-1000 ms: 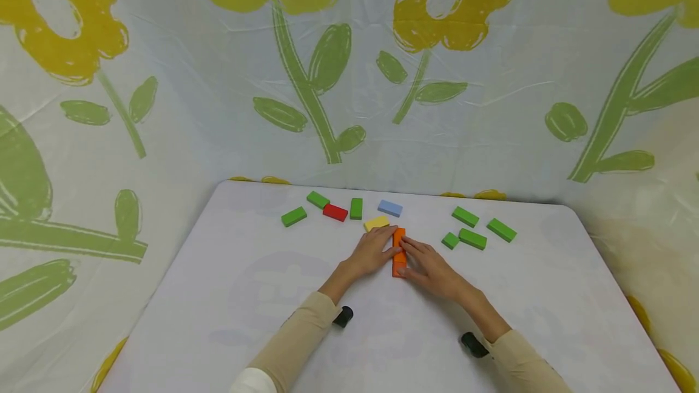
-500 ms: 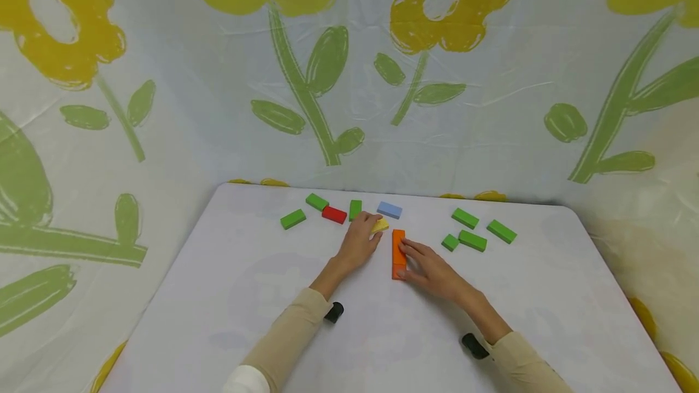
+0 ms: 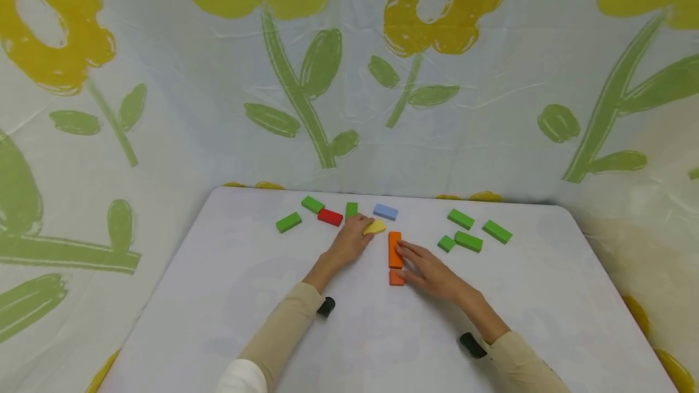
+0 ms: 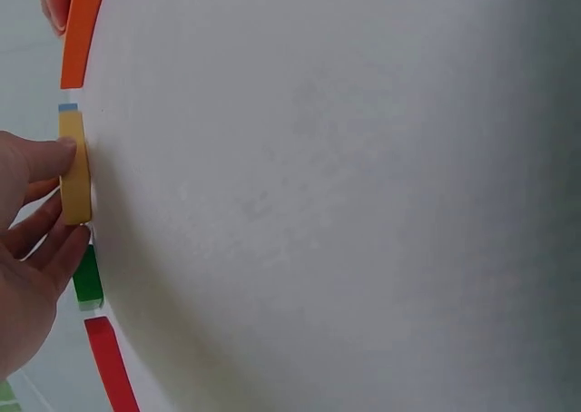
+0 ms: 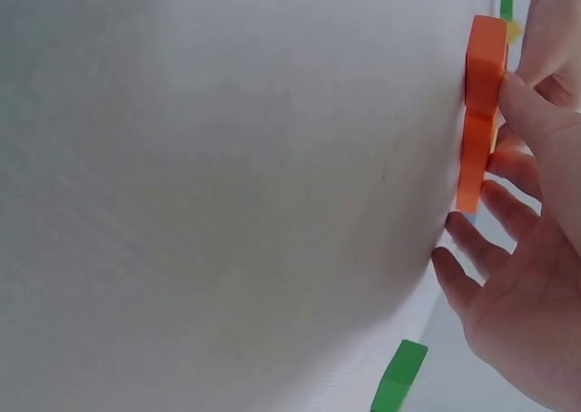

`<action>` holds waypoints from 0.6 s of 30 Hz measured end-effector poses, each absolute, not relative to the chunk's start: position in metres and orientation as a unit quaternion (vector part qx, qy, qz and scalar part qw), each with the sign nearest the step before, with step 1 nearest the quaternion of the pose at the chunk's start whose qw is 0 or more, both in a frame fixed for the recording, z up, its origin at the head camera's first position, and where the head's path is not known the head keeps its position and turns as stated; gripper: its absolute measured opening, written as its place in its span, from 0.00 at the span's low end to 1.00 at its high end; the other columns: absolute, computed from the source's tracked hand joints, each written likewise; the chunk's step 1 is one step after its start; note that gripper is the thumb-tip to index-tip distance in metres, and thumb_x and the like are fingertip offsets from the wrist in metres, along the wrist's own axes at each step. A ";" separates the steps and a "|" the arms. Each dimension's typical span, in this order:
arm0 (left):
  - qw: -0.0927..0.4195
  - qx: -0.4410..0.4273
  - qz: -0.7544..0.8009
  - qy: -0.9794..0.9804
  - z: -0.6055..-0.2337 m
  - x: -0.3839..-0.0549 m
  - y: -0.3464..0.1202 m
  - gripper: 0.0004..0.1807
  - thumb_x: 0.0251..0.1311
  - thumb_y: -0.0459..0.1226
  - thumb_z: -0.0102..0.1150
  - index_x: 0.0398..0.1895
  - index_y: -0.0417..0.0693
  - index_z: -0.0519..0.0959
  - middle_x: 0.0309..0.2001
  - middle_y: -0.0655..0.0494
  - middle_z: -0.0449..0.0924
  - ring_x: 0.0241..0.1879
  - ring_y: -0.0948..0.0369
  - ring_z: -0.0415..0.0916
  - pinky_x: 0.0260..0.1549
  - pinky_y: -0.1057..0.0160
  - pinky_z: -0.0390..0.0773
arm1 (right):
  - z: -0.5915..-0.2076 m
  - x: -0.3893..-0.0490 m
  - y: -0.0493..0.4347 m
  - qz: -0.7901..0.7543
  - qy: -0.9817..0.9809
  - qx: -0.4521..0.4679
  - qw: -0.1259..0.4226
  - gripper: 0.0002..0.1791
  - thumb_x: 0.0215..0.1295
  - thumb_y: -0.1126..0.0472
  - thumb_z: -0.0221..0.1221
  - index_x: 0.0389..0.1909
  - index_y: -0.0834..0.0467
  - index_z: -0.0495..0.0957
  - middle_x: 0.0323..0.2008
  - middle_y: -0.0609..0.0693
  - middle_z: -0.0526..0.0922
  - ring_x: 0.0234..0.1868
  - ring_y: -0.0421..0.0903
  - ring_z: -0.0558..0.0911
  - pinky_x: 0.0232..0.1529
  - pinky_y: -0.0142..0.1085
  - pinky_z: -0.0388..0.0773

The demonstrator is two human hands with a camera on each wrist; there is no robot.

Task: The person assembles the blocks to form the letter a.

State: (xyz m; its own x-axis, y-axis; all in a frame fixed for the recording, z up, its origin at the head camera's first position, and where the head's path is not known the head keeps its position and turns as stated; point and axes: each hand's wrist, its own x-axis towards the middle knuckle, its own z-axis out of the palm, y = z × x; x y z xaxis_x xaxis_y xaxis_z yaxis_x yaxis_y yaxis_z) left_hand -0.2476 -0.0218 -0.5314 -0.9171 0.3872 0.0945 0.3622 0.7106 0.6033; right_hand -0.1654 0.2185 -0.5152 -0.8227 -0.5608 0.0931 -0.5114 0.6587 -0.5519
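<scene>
My left hand pinches a yellow block at the back of the table. In the left wrist view, the thumb lies on the near face of the yellow block, with fingers behind and beneath it. My right hand lies along two orange blocks, its fingers loosely extended. Its fingertips touch the side of the long orange block, while its thumb meets the short orange block. A narrow gap parts these two in the head view. In the right wrist view, the thumb presses the nearer orange block.
Behind the left hand lie a blue block, a red block and several green blocks. More green blocks sit to the right. The white table backs onto a flower-printed cloth.
My left hand has left the long orange block and moved back and left to take hold of the yellow block. The short orange block has come slightly nearer, away from the long one.
</scene>
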 end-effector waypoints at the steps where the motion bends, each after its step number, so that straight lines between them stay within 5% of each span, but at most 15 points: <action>1: 0.022 0.204 0.323 0.924 -0.532 -0.248 -0.022 0.23 0.72 0.36 0.61 0.68 0.42 0.76 0.63 0.46 0.74 0.61 0.52 0.71 0.64 0.57 0.75 | -0.515 -0.165 0.218 -0.290 0.909 -0.296 0.043 0.33 0.73 0.59 0.62 0.73 0.69 0.66 0.74 0.65 0.66 0.73 0.64 0.66 0.69 0.59 0.64; 18: 0.040 0.225 0.333 0.915 -0.532 -0.252 -0.027 0.22 0.73 0.35 0.60 0.68 0.43 0.76 0.62 0.47 0.75 0.61 0.53 0.71 0.64 0.57 0.73 | -0.519 -0.164 0.212 -0.263 0.918 -0.295 0.029 0.34 0.72 0.56 0.63 0.71 0.70 0.66 0.73 0.67 0.65 0.71 0.66 0.67 0.68 0.60 0.66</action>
